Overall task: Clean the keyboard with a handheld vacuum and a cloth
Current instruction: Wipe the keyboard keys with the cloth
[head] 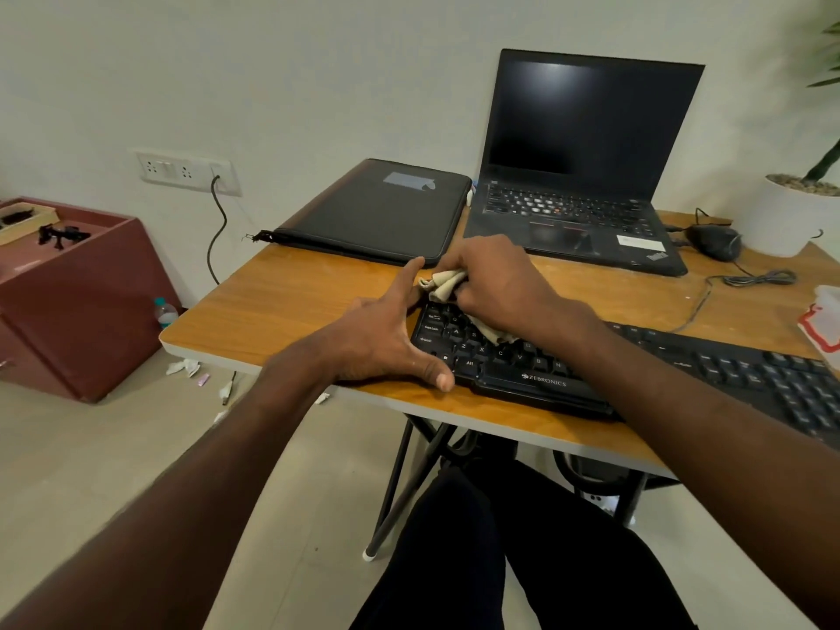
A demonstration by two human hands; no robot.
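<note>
While the black keyboard (636, 375) lies on the desk (295, 302), long axis running from 10 o'clock to 4 o'clock, the right hand (495, 284) grips a bunched beige cloth (447, 284) on its 10 o'clock end. The left hand (386, 338), fingers straight, braces that end. At 2 o'clock, a white pot (782, 216) holds a plant.

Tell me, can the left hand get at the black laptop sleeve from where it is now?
Probably yes. The left hand rests at the keyboard's left end, and the laptop sleeve lies just beyond it, with only bare table between them.
</note>
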